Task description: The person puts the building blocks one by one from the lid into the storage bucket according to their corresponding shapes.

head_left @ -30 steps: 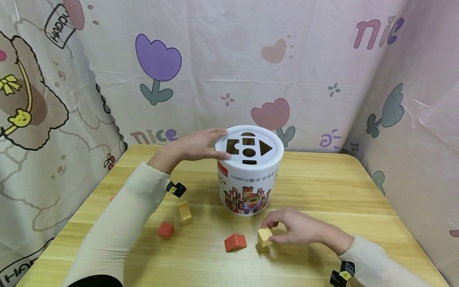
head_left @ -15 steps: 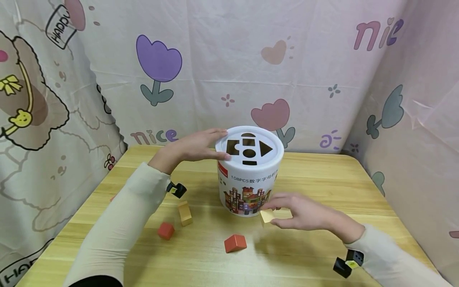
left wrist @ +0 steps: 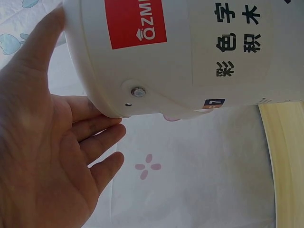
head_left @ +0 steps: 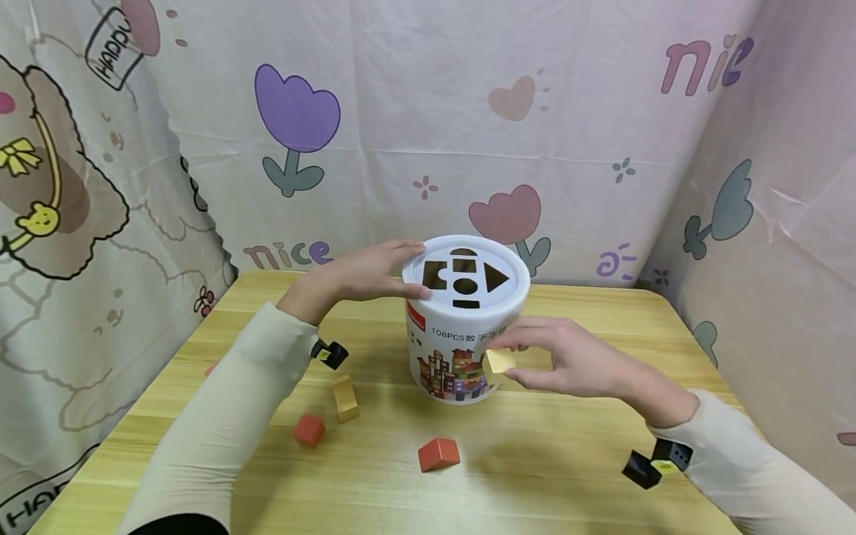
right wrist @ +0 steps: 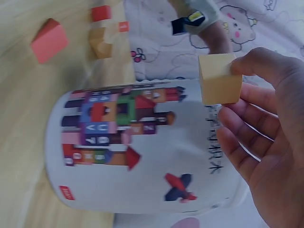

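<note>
One yellow block (head_left: 499, 360) is pinched in the right hand (head_left: 568, 364) fingers, just in front of the bucket (head_left: 461, 349). Bucket rim is touched by the left hand (head_left: 364, 273), fingers straight.

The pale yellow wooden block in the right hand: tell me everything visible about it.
The pale yellow wooden block is a small cube-like piece with plain, unpainted-looking faces and crisp edges. The right hand pinches it between thumb and fingertips, lifted off the table, slightly tilted, in front of the white cylindrical tub's printed side and below its lid. Whether it touches the tub is unclear.
</note>
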Demonstrator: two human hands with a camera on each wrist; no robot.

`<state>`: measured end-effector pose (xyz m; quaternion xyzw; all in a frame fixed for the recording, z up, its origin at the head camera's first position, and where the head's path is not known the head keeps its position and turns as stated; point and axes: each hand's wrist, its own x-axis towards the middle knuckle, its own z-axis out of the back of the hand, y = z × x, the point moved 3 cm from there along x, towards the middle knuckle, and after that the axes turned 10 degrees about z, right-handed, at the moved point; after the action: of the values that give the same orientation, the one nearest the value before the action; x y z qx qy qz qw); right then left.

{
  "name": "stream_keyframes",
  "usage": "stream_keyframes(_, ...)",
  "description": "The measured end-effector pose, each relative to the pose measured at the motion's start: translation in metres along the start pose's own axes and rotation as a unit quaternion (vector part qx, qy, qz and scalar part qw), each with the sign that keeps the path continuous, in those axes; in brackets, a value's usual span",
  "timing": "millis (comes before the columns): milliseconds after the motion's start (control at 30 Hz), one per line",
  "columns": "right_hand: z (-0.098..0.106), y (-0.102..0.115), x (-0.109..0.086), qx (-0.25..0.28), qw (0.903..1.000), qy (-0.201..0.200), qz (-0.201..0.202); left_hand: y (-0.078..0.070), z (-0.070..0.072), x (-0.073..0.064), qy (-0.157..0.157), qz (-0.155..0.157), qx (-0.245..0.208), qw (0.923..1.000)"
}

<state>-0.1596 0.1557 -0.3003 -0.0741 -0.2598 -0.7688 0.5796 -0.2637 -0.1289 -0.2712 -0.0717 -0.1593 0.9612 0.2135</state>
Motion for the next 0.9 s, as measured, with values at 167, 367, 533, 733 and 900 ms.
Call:
stream_keyframes(167, 0.017, 0.002, 0.01, 0.004, 0.9998, -0.017, -0.002, -0.001, 0.001, 0.0, 0.002, 0.0, -0.001, 1.0)
stream_keyframes(367, 0.036, -0.002, 0.028, 0.009, 0.999, -0.044, 0.007, -0.001, 0.001, -0.001, -0.002, -0.003, 0.0, 1.0)
stream_keyframes(533, 0.046, -0.009, 0.041, -0.011, 0.9985, -0.054, -0.006, -0.001, 0.001, -0.001, -0.004, -0.004, 0.001, 1.0)
stream_keyframes(733, 0.052, -0.024, 0.052, -0.005, 0.9977, -0.059, -0.032, 0.0, -0.001, 0.0, -0.001, 0.003, -0.004, 1.0)
stream_keyframes(900, 0.057, -0.037, 0.062, -0.006, 0.9959, -0.06, -0.067, 0.0, -0.002, 0.0, -0.001, 0.003, -0.003, 1.0)
